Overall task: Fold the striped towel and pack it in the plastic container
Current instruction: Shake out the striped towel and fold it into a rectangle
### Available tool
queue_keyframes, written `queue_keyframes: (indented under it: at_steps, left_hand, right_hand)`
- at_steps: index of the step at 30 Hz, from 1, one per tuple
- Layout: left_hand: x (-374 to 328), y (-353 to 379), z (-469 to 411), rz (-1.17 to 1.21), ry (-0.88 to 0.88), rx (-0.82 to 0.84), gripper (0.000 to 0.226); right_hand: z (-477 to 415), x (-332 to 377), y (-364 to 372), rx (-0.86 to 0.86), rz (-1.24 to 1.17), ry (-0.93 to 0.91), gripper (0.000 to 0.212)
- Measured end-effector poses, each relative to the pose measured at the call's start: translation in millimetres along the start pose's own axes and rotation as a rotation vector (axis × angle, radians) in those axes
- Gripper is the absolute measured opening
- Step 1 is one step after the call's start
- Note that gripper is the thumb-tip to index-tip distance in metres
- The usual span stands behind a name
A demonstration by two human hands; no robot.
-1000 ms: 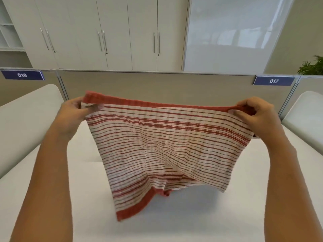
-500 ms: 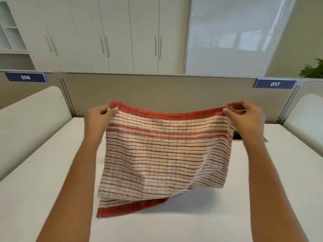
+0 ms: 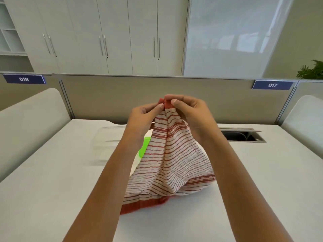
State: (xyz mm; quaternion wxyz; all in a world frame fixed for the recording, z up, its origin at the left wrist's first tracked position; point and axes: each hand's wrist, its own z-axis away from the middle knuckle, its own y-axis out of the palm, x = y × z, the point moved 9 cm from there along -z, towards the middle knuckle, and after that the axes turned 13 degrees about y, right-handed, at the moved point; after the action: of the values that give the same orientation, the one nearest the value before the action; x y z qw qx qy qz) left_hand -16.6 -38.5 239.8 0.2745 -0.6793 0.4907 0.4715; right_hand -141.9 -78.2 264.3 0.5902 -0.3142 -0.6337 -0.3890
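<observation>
Towel (image 3: 172, 159) is hanging from both hands above the tabletop (image 3: 52, 180), its two upper corners brought together at the top. Left hand (image 3: 145, 117) is pinching one red-edged corner between thumb and fingertips; right hand (image 3: 190, 112) is pinching the other corner, thumb in front. The two hands are touching or nearly so at the pinch. Cloth is draping down in a cone-like fall, red and white stripes facing the camera, its lower red hem resting bunched on the tabletop. Container (image 3: 106, 145), clear plastic, is sitting on the tabletop just left of the left forearm, beyond the towel's hem. A bright green piece (image 3: 144, 145) is showing between forearm and towel; what it is, cannot tell. Cable slot (image 3: 244, 136) is lying open in the tabletop to the right.
</observation>
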Motion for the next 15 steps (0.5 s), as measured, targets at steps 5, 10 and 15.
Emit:
queue_keyframes:
  at_steps: [5,10,15]
  left_hand:
    - [-2,-5,4,0.004,-0.026,-0.007,0.027]
    - [-4,0,5,-0.020,-0.028,0.047,0.020]
    - [-5,-2,5,-0.016,-0.030,0.050,0.018]
  right_hand:
    - [0,1,1,0.029,0.071,-0.024,0.029]
    - [9,23,-4,-0.127,0.418,-0.305,0.023]
    - [21,40,-3,-0.199,0.571,-0.485,0.016]
